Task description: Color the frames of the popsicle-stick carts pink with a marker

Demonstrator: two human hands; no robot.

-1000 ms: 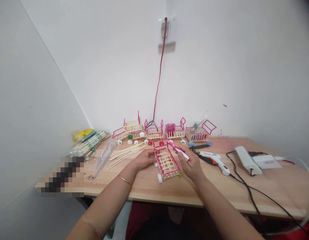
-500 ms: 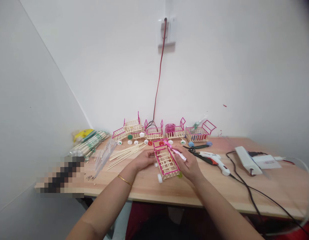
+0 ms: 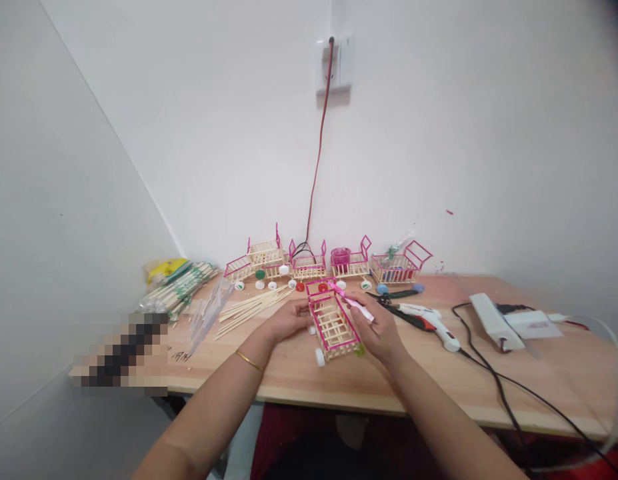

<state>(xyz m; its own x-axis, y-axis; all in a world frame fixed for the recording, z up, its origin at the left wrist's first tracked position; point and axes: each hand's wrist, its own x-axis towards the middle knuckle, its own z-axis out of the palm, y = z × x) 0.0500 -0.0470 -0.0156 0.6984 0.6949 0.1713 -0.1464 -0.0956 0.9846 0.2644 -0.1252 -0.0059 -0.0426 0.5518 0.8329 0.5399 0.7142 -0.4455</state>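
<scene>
A small cart (image 3: 333,327) made of thin wooden sticks, with a magenta top frame and handle, stands tilted toward me near the table's front edge. White wheels show on its left side and a yellow-green one at its lower right. At the cart's left side, my left hand (image 3: 289,319) has its fingers closed on the frame. My right hand (image 3: 376,330) grips a pale pink paintbrush (image 3: 359,311), whose bright pink tip is at the cart's handle end. Part of the right hand lies against the cart's right side.
Several similar carts (image 3: 309,267) line the wall, one bearing a pink-stained cup (image 3: 341,256). Loose sticks (image 3: 253,310) and bundled skewers (image 3: 189,287) lie left. Pliers (image 3: 413,318), a glue gun (image 3: 439,327), a white power strip (image 3: 493,320) and cables are right.
The brush tip and right hand have shifted very slightly at the cart's handle end. The cart and left hand stay nearly in place.
</scene>
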